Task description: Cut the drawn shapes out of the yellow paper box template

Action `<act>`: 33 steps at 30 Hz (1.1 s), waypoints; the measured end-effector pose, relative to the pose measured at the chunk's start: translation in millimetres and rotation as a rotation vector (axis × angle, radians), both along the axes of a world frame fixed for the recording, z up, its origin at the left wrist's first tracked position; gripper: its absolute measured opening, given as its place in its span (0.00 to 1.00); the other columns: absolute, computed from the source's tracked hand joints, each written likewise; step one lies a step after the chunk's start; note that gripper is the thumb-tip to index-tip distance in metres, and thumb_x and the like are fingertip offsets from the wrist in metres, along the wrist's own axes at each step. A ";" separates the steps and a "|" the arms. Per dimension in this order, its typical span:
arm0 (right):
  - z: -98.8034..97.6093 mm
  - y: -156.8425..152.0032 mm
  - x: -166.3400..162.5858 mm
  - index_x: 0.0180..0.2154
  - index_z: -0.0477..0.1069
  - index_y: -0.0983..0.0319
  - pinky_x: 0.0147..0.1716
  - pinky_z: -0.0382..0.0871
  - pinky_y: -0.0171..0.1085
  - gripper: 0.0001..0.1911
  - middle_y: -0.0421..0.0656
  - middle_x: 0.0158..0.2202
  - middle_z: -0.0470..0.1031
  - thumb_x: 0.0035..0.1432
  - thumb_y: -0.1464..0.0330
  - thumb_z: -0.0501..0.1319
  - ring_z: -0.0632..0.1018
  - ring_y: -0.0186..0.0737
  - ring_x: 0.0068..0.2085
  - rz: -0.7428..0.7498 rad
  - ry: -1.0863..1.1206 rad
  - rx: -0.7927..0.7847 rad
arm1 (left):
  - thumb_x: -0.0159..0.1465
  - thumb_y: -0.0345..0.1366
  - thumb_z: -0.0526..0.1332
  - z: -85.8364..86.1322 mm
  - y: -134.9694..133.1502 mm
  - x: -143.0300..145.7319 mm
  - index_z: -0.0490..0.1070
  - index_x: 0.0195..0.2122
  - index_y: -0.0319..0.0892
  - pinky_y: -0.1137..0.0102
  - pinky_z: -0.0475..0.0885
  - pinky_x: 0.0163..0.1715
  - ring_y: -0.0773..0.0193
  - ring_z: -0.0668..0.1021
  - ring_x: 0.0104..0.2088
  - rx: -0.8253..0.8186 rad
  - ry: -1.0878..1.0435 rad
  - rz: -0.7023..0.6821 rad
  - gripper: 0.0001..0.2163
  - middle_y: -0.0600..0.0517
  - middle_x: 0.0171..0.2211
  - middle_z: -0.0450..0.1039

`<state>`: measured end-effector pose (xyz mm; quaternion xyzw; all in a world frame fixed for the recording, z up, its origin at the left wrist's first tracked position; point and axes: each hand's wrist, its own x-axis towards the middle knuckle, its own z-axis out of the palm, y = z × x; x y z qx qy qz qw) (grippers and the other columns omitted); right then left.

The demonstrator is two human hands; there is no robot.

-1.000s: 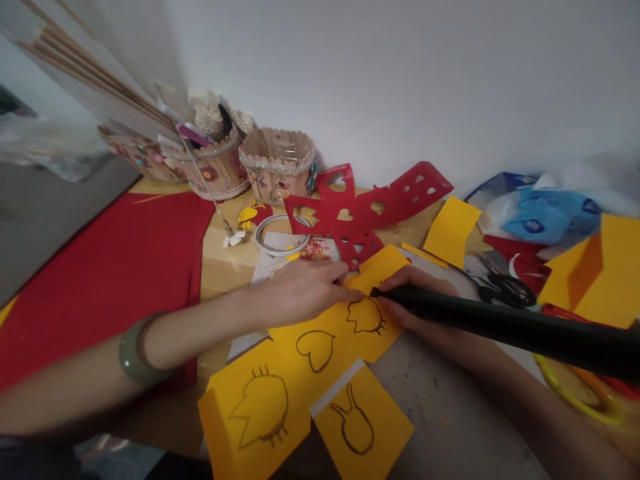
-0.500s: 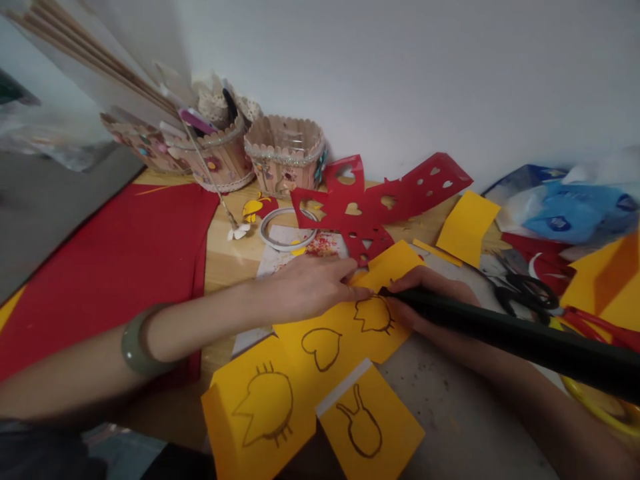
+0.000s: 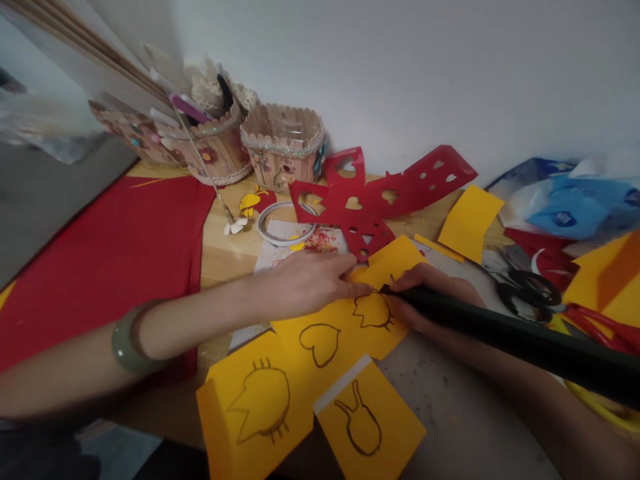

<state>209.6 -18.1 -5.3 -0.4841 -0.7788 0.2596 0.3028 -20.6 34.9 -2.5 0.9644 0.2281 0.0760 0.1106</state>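
Note:
A long yellow paper strip (image 3: 320, 360) lies on the table with several black outlines drawn on it. My left hand (image 3: 310, 283) lies flat on its far end, fingers stretched out, pinning it down. My right hand (image 3: 425, 293) is closed around a long black pen (image 3: 500, 337), whose tip touches the paper at the farthest outline (image 3: 373, 310). A green bangle (image 3: 125, 343) circles my left wrist. A smaller yellow piece (image 3: 367, 427) with a drawn shape lies nearest me.
Red paper with heart cut-outs (image 3: 380, 200) lies beyond my hands. Craft-stick baskets (image 3: 280, 150) stand against the wall. A tape ring (image 3: 285, 227), black scissors (image 3: 530, 290), a big red sheet (image 3: 110, 260), blue plastic bags (image 3: 575, 210) and more yellow paper (image 3: 470, 217) surround the work.
My hands and the pen stay on the same outline; only the view has shifted slightly, and the pen tip has crept a little along the drawn shape.

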 end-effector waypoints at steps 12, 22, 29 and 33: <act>0.2 0.5 1.3 0.33 0.64 0.56 0.22 0.65 0.30 0.05 0.34 0.24 0.72 0.55 0.72 0.59 0.72 0.31 0.23 0.054 -0.014 0.028 | 0.71 0.38 0.52 -9.8 0.0 -3.1 0.68 0.52 0.53 0.72 0.54 0.24 0.68 0.68 0.28 -0.007 -0.074 0.024 0.11 0.56 0.35 0.68; 1.4 -0.4 3.0 0.33 0.64 0.56 0.23 0.65 0.30 0.06 0.34 0.25 0.71 0.55 0.73 0.59 0.72 0.31 0.24 0.063 -0.026 0.059 | 0.72 0.42 0.50 -4.8 -1.0 -1.0 0.68 0.50 0.49 0.72 0.54 0.25 0.67 0.69 0.28 -0.087 -0.008 0.085 0.12 0.55 0.34 0.69; 1.3 -1.3 2.5 0.32 0.65 0.56 0.21 0.65 0.31 0.05 0.35 0.23 0.71 0.55 0.72 0.59 0.72 0.33 0.22 0.040 -0.010 0.030 | 0.71 0.41 0.51 -5.3 -0.5 -1.8 0.68 0.49 0.48 0.72 0.55 0.25 0.68 0.69 0.29 -0.110 -0.027 0.085 0.10 0.55 0.34 0.68; 1.8 -0.1 1.3 0.32 0.64 0.57 0.20 0.64 0.31 0.05 0.34 0.22 0.70 0.54 0.72 0.59 0.71 0.32 0.21 0.037 -0.025 0.058 | 0.71 0.41 0.51 -3.5 0.0 -1.5 0.68 0.47 0.46 0.72 0.55 0.25 0.68 0.70 0.29 -0.143 -0.008 0.091 0.10 0.55 0.34 0.67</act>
